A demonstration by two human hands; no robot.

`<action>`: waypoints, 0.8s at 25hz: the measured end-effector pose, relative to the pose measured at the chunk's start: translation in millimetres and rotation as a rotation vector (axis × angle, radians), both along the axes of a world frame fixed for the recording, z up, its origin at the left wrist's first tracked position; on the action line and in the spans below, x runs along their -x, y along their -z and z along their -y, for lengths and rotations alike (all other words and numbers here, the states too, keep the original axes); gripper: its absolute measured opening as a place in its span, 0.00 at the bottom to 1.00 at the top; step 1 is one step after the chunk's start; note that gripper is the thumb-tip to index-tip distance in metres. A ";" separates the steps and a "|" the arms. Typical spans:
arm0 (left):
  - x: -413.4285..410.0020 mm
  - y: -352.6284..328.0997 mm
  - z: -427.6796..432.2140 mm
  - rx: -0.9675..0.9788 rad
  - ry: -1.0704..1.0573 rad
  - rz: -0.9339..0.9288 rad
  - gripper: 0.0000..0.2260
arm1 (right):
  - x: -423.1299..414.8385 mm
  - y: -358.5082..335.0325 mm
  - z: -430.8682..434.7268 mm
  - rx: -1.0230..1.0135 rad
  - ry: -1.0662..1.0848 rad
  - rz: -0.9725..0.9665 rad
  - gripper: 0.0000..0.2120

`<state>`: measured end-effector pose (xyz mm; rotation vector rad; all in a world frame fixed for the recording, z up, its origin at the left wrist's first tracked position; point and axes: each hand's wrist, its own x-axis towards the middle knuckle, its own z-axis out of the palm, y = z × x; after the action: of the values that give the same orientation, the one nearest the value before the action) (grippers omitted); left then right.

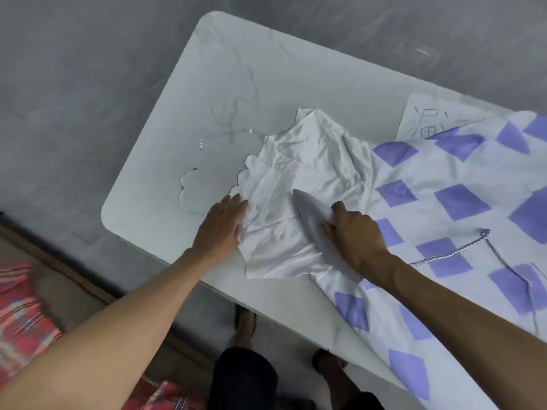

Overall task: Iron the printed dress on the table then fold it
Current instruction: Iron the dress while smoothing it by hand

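Left hand [225, 223] flat, pinning crumpled white-and-purple printed dress [296, 173] on marble tabletop [207, 84] — right hand [355, 235] clamped on pale iron [310, 208]; fabric looks thin, slippery — hold at hem.

dress [461, 202] cut off right, iron [310, 214] half hidden

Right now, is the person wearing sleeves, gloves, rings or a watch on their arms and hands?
No. Both forearms are bare as far up as the view reaches, with no sleeves showing. The left hand and the right hand have no gloves, and no ring, watch or bracelet can be seen on either. One fingernail on the right hand looks dark.
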<state>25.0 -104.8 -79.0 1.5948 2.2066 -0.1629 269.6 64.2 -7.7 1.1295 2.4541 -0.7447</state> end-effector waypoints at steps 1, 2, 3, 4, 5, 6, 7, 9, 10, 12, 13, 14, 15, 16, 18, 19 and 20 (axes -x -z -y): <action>10.4 4.1 -4.5 0.012 0.080 -0.019 0.26 | 6.9 1.9 12.6 0.001 0.014 -0.013 0.20; 22.3 8.6 -9.5 0.028 0.160 -0.038 0.28 | 16.5 5.4 26.7 0.000 0.021 -0.025 0.22; 35.1 14.7 -13.8 0.051 0.247 -0.048 0.30 | 27.5 9.9 41.8 -0.007 0.031 -0.033 0.23; 45.7 20.4 -17.0 0.066 0.333 -0.057 0.30 | 38.8 14.9 56.4 -0.019 0.050 -0.027 0.25; 56.3 27.9 -21.3 0.057 0.409 -0.064 0.30 | 52.4 19.8 68.8 -0.036 0.080 -0.012 0.25; 66.8 34.7 -24.8 0.061 0.462 -0.065 0.29 | 66.9 24.3 79.9 -0.051 0.112 -0.007 0.25; 74.2 38.5 -26.9 0.064 0.486 -0.053 0.27 | 77.7 26.7 92.8 -0.049 0.139 0.006 0.25; 88.1 45.4 -30.0 0.027 0.495 -0.032 0.26 | 95.8 31.0 116.0 -0.073 0.197 0.002 0.24; 93.3 48.2 -30.8 0.015 0.503 -0.013 0.24 | 102.6 32.7 126.5 -0.080 0.229 -0.003 0.24; 99.5 51.8 -35.1 0.000 0.487 0.037 0.22 | 113.1 37.3 142.1 -0.093 0.261 -0.019 0.24; 101.5 52.8 -36.8 -0.018 0.447 0.072 0.22 | 117.0 41.2 149.1 -0.098 0.260 -0.014 0.23; 103.2 53.7 -37.5 -0.024 0.416 0.097 0.22 | 120.0 45.3 155.3 -0.103 0.254 -0.003 0.23; 105.7 55.2 -37.5 -0.034 0.412 0.097 0.22 | 122.8 49.1 159.4 -0.127 0.235 0.006 0.23; 107.2 56.6 -37.3 -0.046 0.433 0.080 0.22 | 124.6 53.3 161.7 -0.165 0.216 0.022 0.22; 106.6 58.1 -37.6 -0.051 0.498 0.029 0.23 | 125.4 58.0 163.1 -0.215 0.220 0.055 0.21; 105.2 57.2 -38.5 -0.046 0.519 0.007 0.23 | 124.6 58.6 162.7 -0.217 0.224 0.062 0.21; 103.4 55.9 -39.2 -0.045 0.528 -0.012 0.23 | 123.1 57.5 161.2 -0.216 0.229 0.062 0.21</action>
<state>-78.5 -65.6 -134.9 2.1730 1.7578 -0.2734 146.5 -97.0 -65.2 1.5093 2.4234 -0.5039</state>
